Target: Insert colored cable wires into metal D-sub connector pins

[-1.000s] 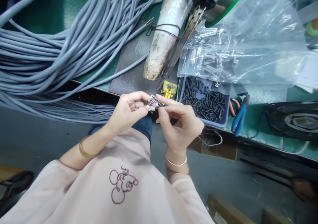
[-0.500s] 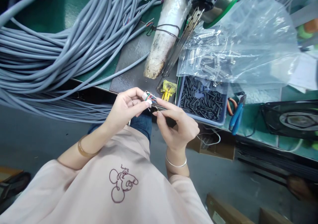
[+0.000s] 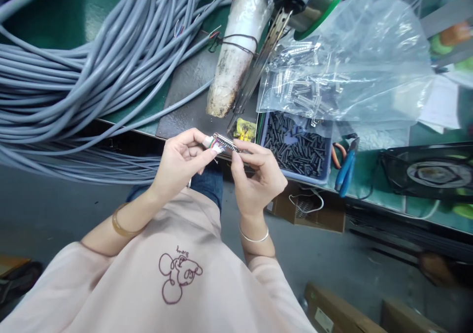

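Note:
A small multi-pin connector (image 3: pixel 226 142) with a metal edge is held between my hands, at the front edge of the bench. My left hand (image 3: pixel 180 158) pinches its left end together with thin coloured wires (image 3: pixel 214 145) between thumb and forefinger. These wires run along the row of pins. My right hand (image 3: pixel 258 170) has thumb and forefinger closed at the connector's right end; the other fingers are curled in. Just behind the connector lies a yellow clip-like piece (image 3: pixel 245 129). A grey cable (image 3: pixel 185 101) stretches across the dark mat behind my left hand.
Many grey cables (image 3: pixel 74 82) are heaped at the left. A soldering iron stand with a wrapped white tube (image 3: pixel 236 52) rises behind. At right are a blue tray (image 3: pixel 320 179) of short black sleeves, a clear bag (image 3: pixel 373 62) of connectors, blue-handled pliers (image 3: pixel 345 173) and a black fan (image 3: pixel 432 173).
My right fingers have moved from a thin wire below the connector up to its right end. The connector is turned so its pin row shows more. The whole view has shifted slightly.

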Tool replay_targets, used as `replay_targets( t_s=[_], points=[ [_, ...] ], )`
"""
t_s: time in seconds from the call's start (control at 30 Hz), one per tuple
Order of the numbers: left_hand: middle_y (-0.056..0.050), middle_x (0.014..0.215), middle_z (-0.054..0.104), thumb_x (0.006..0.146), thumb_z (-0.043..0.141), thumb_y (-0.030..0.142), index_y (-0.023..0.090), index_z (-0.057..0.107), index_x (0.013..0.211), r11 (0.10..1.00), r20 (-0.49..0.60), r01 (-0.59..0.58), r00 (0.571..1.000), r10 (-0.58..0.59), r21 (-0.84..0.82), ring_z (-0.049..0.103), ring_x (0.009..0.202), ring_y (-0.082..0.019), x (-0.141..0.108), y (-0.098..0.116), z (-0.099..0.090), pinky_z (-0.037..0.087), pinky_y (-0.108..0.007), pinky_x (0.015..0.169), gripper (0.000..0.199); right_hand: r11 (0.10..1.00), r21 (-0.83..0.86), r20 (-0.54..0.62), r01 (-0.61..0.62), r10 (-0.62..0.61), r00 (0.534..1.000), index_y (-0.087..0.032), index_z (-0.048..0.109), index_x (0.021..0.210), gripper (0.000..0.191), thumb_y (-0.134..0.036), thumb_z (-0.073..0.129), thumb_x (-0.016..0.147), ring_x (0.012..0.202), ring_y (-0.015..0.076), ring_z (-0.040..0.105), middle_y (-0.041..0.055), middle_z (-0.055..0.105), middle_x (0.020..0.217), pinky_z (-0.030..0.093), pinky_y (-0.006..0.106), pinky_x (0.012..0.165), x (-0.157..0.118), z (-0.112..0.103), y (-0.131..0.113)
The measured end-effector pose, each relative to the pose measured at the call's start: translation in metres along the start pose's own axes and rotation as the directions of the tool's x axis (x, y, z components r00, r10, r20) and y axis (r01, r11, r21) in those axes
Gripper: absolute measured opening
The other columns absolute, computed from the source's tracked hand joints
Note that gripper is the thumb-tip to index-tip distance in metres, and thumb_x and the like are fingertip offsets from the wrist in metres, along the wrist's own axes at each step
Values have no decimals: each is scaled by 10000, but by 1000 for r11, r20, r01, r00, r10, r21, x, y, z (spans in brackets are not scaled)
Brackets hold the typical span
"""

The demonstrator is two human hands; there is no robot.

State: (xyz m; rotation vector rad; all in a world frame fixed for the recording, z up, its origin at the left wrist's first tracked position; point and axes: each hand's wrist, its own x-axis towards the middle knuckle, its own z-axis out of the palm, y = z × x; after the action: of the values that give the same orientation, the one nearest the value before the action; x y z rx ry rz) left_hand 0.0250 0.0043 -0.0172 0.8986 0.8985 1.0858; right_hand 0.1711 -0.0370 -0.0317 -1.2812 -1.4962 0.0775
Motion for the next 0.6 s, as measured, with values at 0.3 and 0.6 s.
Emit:
replay_targets(
  t_s=[0.3,0.6],
  points=[
    [34,675,654,681,787,144,169,584,674,989,-83,-140,986,143,41,395,435,-1,12,-4,9,336,-127,401,204,997,-60,55,46,-43,998,-225,614,798,174,-112,719,879,895,154,768,11,796,963,643,309,782,13,2,1],
    [31,677,599,716,741,162,176,576,659,977,-128,-147,977,168,155,564,605,-59,13,1,14,482,-160,568,175,993,-92,41,72,-69,997,-234,638,804,158,-139,732,889,863,163,765,-1,796,936,635,328,769,16,4,5]
  ],
)
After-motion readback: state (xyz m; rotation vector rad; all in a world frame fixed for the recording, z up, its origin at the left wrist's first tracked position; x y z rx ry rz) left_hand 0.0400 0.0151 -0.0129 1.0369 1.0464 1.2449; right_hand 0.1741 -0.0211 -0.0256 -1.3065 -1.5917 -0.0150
